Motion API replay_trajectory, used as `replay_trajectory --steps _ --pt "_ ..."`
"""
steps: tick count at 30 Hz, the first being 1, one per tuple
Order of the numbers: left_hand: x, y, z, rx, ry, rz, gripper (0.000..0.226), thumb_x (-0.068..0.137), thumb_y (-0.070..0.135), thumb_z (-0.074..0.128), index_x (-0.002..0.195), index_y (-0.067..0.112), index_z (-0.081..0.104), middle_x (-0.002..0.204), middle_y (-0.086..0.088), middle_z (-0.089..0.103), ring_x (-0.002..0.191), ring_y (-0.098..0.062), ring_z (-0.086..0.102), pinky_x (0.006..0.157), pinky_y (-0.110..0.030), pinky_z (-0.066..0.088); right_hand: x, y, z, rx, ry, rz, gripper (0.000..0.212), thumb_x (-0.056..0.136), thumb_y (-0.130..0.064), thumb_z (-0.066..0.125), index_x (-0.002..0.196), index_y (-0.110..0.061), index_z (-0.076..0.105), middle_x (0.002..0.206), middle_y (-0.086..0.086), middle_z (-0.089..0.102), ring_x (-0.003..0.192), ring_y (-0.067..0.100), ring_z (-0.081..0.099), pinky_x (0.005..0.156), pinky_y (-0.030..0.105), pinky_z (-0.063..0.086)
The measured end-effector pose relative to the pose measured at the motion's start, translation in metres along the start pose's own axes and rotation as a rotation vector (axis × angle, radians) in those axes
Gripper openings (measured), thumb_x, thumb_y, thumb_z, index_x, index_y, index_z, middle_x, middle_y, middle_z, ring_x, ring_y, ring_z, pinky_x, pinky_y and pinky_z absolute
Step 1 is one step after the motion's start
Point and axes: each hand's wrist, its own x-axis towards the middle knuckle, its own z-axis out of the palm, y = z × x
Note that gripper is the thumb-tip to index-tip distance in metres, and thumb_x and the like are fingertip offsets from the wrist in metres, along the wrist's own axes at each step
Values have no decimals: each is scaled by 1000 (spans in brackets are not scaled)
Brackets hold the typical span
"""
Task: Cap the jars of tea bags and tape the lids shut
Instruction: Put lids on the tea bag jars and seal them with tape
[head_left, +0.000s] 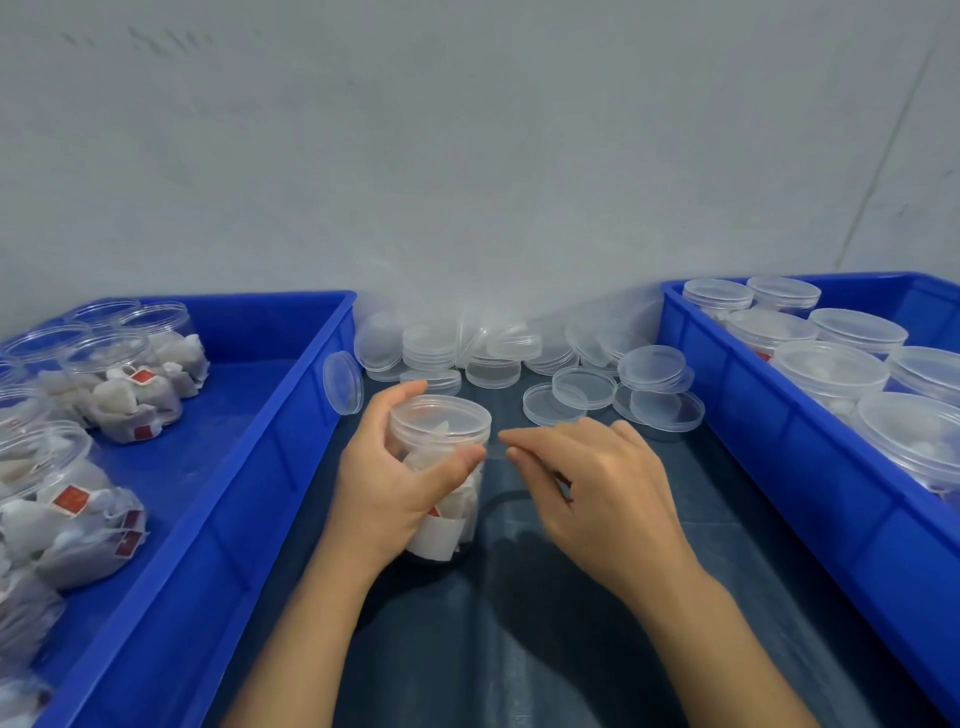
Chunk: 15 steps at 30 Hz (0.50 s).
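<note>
The left hand (384, 478) grips a capped jar of tea bags (441, 467) on the counter (571, 649); the right hand (592, 483) pinches beside its lid, perhaps tape. Left of the jar uncapped jars (119, 374) wait; right, capped jars (831, 364) fill the bin.

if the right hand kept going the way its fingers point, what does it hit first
Most likely the capped jar that the left hand grips; the right hand points left at its upper wall, though depth is hard to judge.
</note>
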Motion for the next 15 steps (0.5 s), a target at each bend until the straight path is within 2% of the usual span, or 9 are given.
replay_trajectory --steps 3,6,10,12,15 --pt "-1 1 0 -8 -18 -7 80 56 59 92 128 50 59 118 21 70 108 -7 71 77 -45 65 -1 2 4 1 21 22 13 102 -35 63 106 -33 75 78 -13 68 70 16 58 66 40 41" --pt "-3 4 1 9 -34 14 82 55 58 91 129 45 59 117 26 69 106 -3 70 72 -36 64 -2 2 7 21 23 55 10 101 -36 64 103 -35 73 82 -16 70 72 14 59 68 40 42" --pt "-4 7 3 -3 -53 29 80 56 56 88 129 38 60 115 28 69 106 0 69 84 -24 60 -1 1 11 36 24 80 10 101 -39 62 102 -36 71 82 -17 70 72 12 59 68 38 41" --pt "-6 10 4 -29 -68 25 77 58 56 85 128 38 61 116 29 69 107 1 69 83 -16 56 -1 -1 11 56 25 90 9 100 -40 62 104 -37 70 81 -17 69 72 11 58 67 38 42" --pt "-8 11 5 -75 -99 13 73 63 57 82 130 34 60 118 27 69 109 -1 70 84 -16 56 0 -4 9 109 -18 148 16 99 -46 59 111 -39 66 78 -16 65 73 10 57 72 37 44"
